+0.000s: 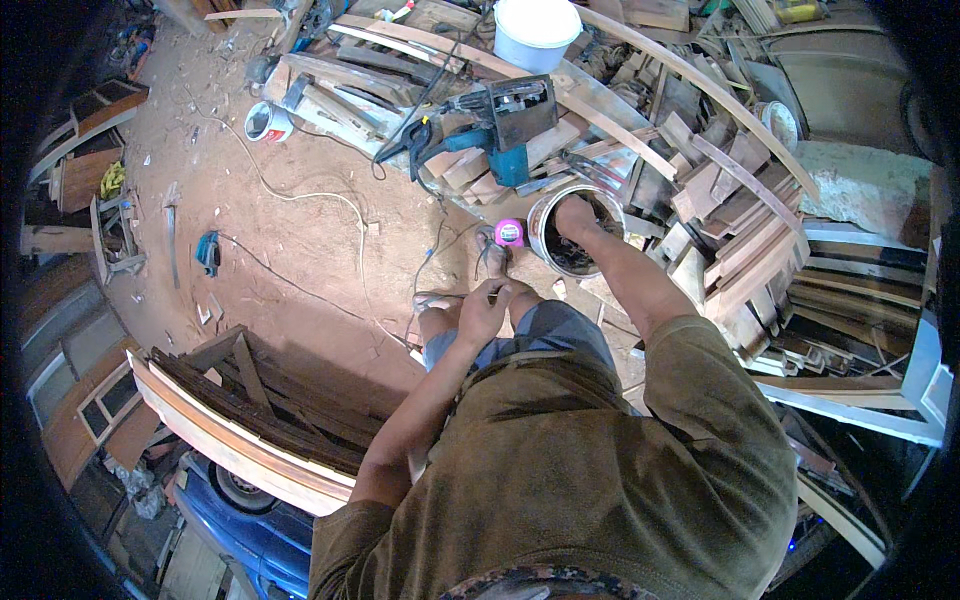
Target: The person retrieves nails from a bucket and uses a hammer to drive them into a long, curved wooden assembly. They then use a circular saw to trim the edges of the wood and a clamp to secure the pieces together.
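Note:
My right arm reaches down into a white bucket (534,238) with dark, cluttered contents. The fingers of my right hand (575,215) are hidden in there. Over my lap, my left hand (484,312) has its fingers curled together; whatever they may hold is too small to make out. A round pink tape measure (510,233) lies against the bucket's left side, beside my sandalled foot (492,256). Just beyond the bucket, a teal and black power tool (509,166) rests on wood pieces.
Wood offcuts (740,270) are heaped to the right and ahead. A lidded white bucket (537,35) stands at the back. Cords (300,196) cross the dirt floor on the left. A curved wooden frame (245,435) lies at lower left, near a blue car (235,535).

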